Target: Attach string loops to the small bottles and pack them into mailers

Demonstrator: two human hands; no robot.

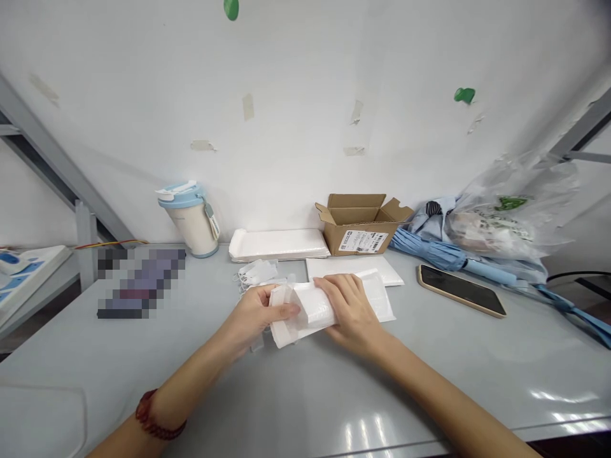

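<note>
Between my two hands, just above the grey table, is a white bubble mailer (379,299) with its flap end toward the left. My left hand (258,312) pinches that flap end, thumb on top. My right hand (351,308) wraps over the middle of the mailer, fingers curled across it. Behind my left hand lie several small white tags with strings (258,271), partly covered by the hand and the mailer. Another white mailer (389,270) lies flat just behind the held one.
A stack of white mailers (281,243) and an open cardboard box (360,229) stand against the wall. To the left are a cream tumbler (191,226) and a blurred-out item (143,280). On the right lie a phone (461,289), a blue umbrella (429,249) and a plastic bag (506,222).
</note>
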